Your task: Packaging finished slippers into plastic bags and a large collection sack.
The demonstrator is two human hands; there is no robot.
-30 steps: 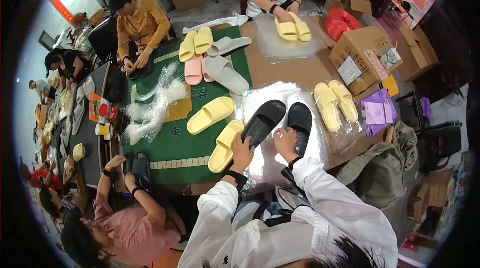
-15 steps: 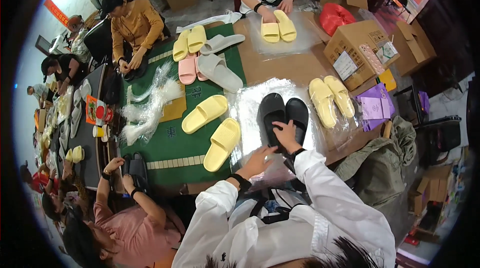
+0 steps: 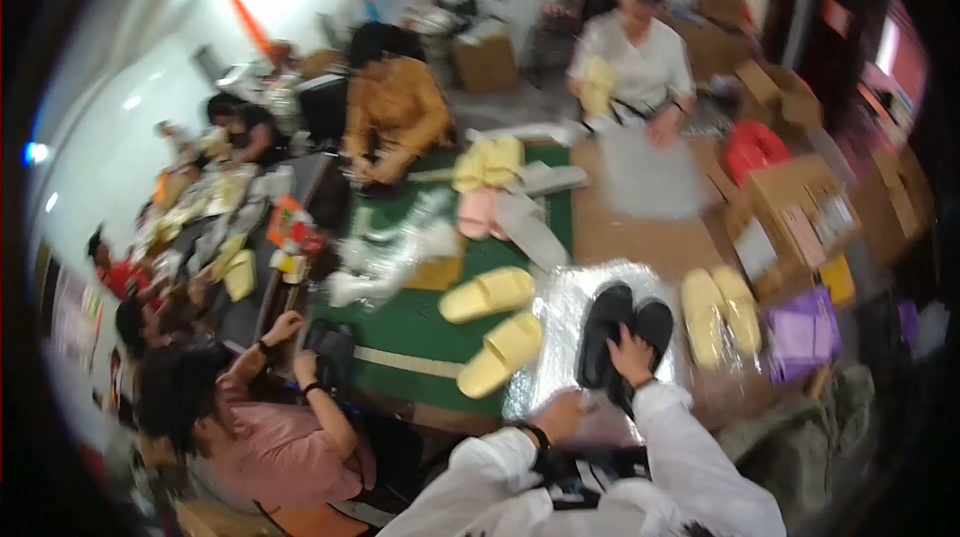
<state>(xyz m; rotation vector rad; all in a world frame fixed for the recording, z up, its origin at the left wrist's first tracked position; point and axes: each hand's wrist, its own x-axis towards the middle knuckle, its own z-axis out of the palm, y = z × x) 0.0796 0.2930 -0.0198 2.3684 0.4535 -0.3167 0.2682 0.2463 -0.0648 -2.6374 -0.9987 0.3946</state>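
Observation:
A pair of black slide sandals [image 3: 600,342] lies side by side on a shiny clear plastic sheet [image 3: 552,322] in front of me. My right hand [image 3: 632,357] rests on the pair, its fingers apart over the straps. Just left of the heels, low over the plastic, is my left hand [image 3: 563,417]; motion smears its fingers, and I cannot make out whether it holds anything. Two yellow slides [image 3: 500,352] lie to the left on a green mat. A yellow pair [image 3: 722,317] in clear plastic lies to the right.
Pink and grey slides [image 3: 530,227] lie farther back, near clear bags [image 3: 400,247]. Cardboard boxes [image 3: 790,212], red material [image 3: 752,150] and purple packets [image 3: 803,332] stand at right. Co-workers sit around; one across the table [image 3: 635,57] holds up a yellow slide.
My view has tilted up and blurred, shifting the scene down and right. My left hand's spread fingers now look bunched. The person across has lifted a yellow slide off the plastic.

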